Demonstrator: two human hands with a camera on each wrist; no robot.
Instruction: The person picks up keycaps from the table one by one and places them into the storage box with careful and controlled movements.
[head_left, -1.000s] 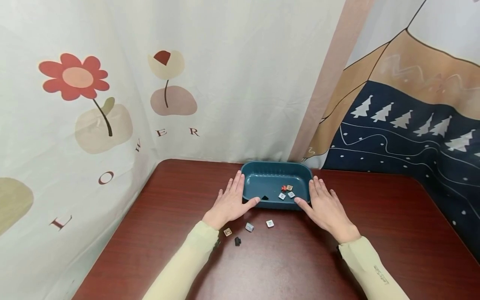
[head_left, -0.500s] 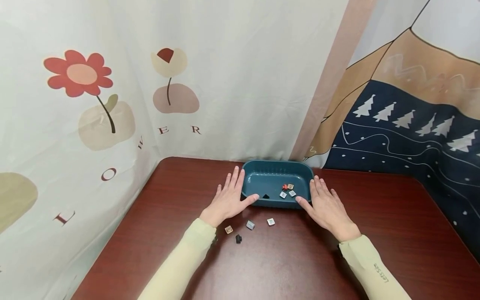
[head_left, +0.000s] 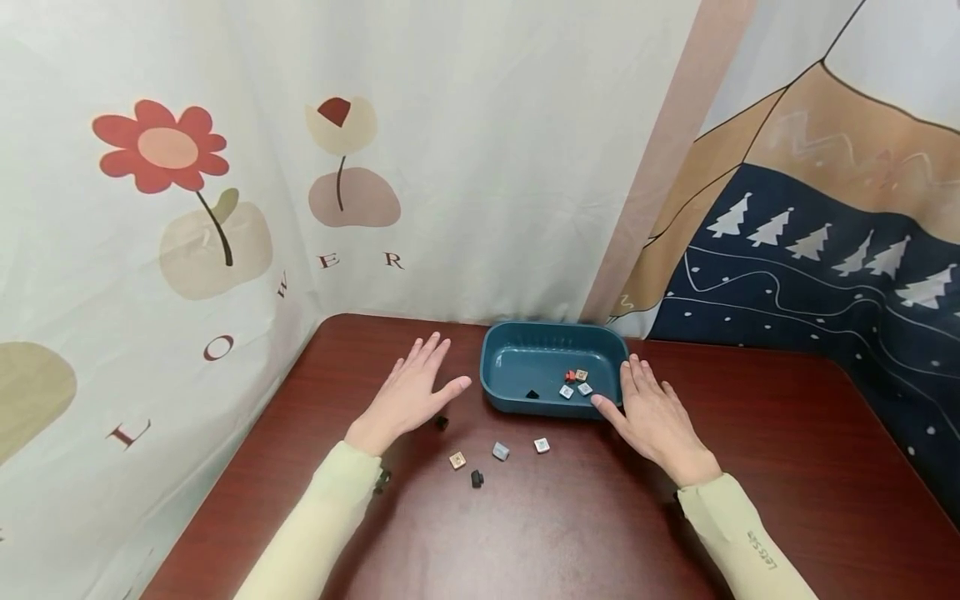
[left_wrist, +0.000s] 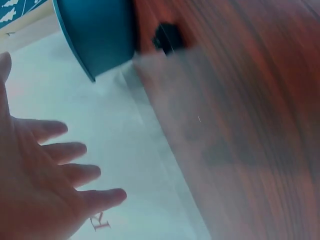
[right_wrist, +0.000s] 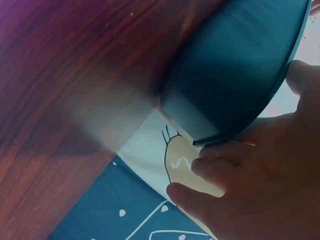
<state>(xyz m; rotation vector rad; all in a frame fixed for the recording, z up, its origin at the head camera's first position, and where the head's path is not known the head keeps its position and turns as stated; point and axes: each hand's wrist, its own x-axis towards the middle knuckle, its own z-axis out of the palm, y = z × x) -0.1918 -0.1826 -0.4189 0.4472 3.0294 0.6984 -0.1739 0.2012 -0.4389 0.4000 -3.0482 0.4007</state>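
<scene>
A teal rectangular tray (head_left: 555, 408) stands near the back edge of the table. Inside it lie a small red piece (head_left: 570, 376), a tan square tile (head_left: 581, 376), two white tiles (head_left: 566, 391) and a black piece (head_left: 532, 394). My left hand (head_left: 401, 400) is raised left of the tray, apart from it, fingers straight and holding nothing. My right hand (head_left: 660, 417) touches the tray's right side with straight fingers, its thumb at the front rim. In the right wrist view, fingertips meet the tray's wall (right_wrist: 220, 65).
In front of the tray lie a tan tile (head_left: 457, 460), a grey piece (head_left: 500, 451), a white tile (head_left: 542, 446) and a black piece (head_left: 477, 479). Another black piece (head_left: 442, 422) lies by my left hand. A printed curtain (head_left: 465, 167) hangs behind the table (head_left: 570, 525).
My left hand has left the tray's side and moved leftward, uncovering a black piece on the table. My right hand has stayed at the tray, which has hardly moved.
</scene>
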